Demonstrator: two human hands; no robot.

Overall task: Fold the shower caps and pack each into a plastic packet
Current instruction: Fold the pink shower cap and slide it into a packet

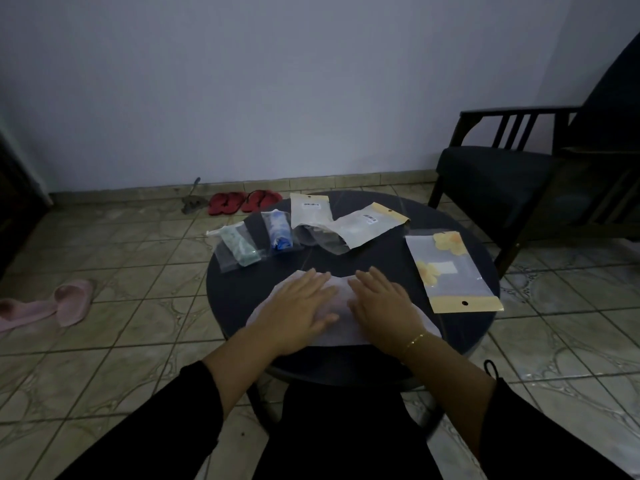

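Observation:
A pale, thin shower cap [341, 325] lies spread flat on the near side of the round dark table [381, 261]. My left hand [298, 306] presses flat on its left part with straight fingers. My right hand [384, 303] presses flat on its right part the same way. Farther back on the table lie a clear packet holding a folded green cap [240, 249] and a clear packet holding a folded blue cap [280, 233]. Two frosted packets [332, 220] with tan headers lie at the back. A packet with yellow flowers [453, 271] lies at the right.
A dark armchair [512, 178] stands at the right behind the table. Red sandals [242, 201] lie by the wall, pink slippers [52, 304] lie on the tiled floor at the left. A small hand tool [194, 199] lies near the sandals.

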